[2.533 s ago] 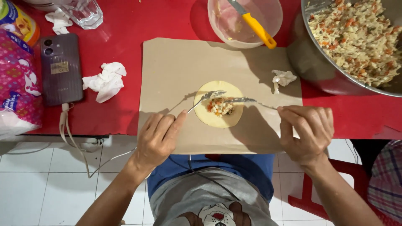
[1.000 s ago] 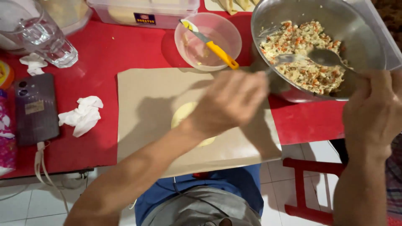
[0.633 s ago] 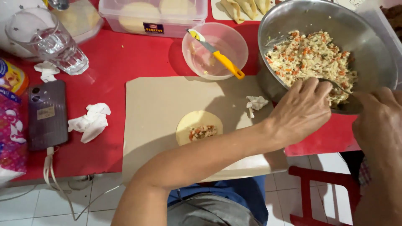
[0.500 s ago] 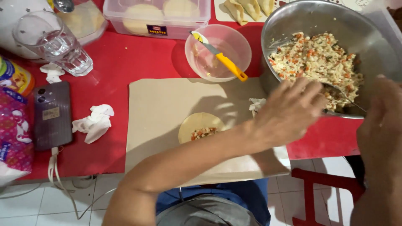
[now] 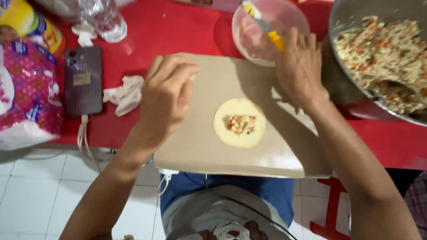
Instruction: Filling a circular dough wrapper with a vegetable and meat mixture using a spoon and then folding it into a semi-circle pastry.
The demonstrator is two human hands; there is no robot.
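Red desk [image 5: 178,26] fills the upper view, with pale floor tiles [image 5: 31,195] showing below its near edge. A tan board [image 5: 200,142] lies on the desk in front of the person. On it, right of centre, rests a round pale dough disc [image 5: 231,133], flat, with a small heap of chopped filling [image 5: 240,124] in its middle.

The left hand [image 5: 167,95] hovers over the board's left edge, fingers curled loosely and holding nothing that shows. The right hand [image 5: 300,66] reaches to the board's far right corner, at a clear plastic bowl [image 5: 284,18] with a yellow-handled tool [image 5: 269,33]; whether its fingers grip anything cannot be told.

A big metal bowl [image 5: 342,84] of mixed filling sits at the far right. To the left lie a crumpled tissue [image 5: 126,93], a dark phone [image 5: 83,82] with a white cable, and a pink patterned packet [image 5: 26,95]. A clear bottle [image 5: 102,18] stands at the top left.
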